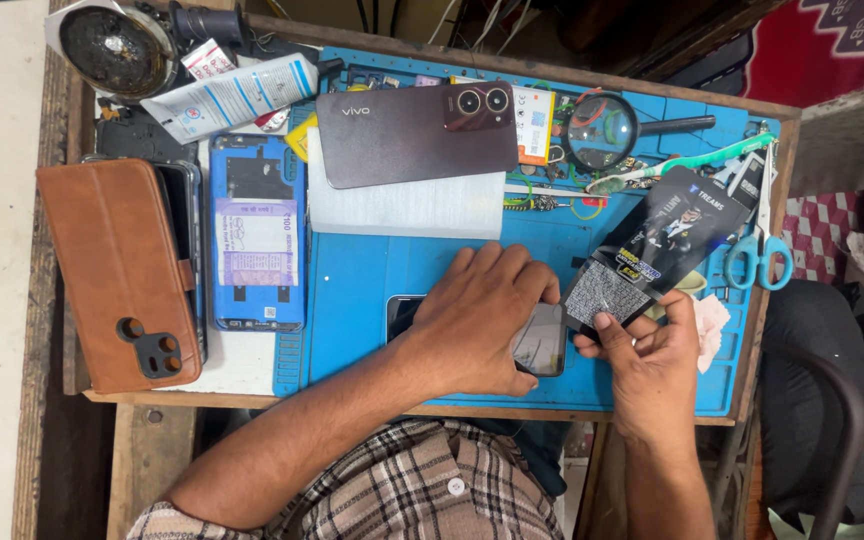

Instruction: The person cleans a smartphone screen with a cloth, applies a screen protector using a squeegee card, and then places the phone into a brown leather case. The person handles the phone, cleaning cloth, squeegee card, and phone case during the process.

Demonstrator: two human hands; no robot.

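Fingers of the left hand (482, 320) are pressed flat over one phone (544, 342), mostly hidden. One black packet (652, 250) is pinched by the right hand (652, 360); one pair of scissors (760, 245) is seen nearby.

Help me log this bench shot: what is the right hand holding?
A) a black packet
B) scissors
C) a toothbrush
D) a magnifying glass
A: the right hand grips a black packet by its lower end, while the scissors, toothbrush and magnifying glass lie untouched on the blue mat.
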